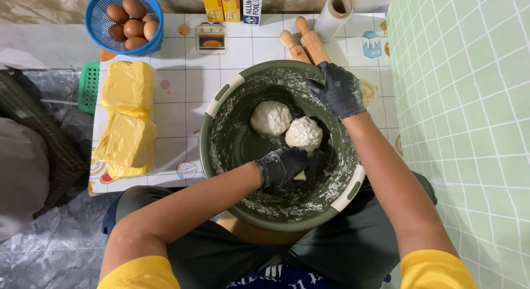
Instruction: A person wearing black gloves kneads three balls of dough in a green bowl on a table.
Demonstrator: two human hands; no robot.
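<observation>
Inside the floury green bowl point(221, 151), two pale dough balls point(271, 118); hands: left point(281, 167) clutching dough, right point(338, 90) gripping rim.

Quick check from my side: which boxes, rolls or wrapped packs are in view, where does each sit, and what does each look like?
Two yellow-and-red cardboard boxes: top edge, side by side, upright.
White-and-blue foil box: just right of them.
Clear film roll on a cardboard core: top right, lying tilted beside the wooden rolling pins.
Two yellow blocks in clear wrap: left of the green bowl, one behind the other.
No screens or signs visible.
</observation>
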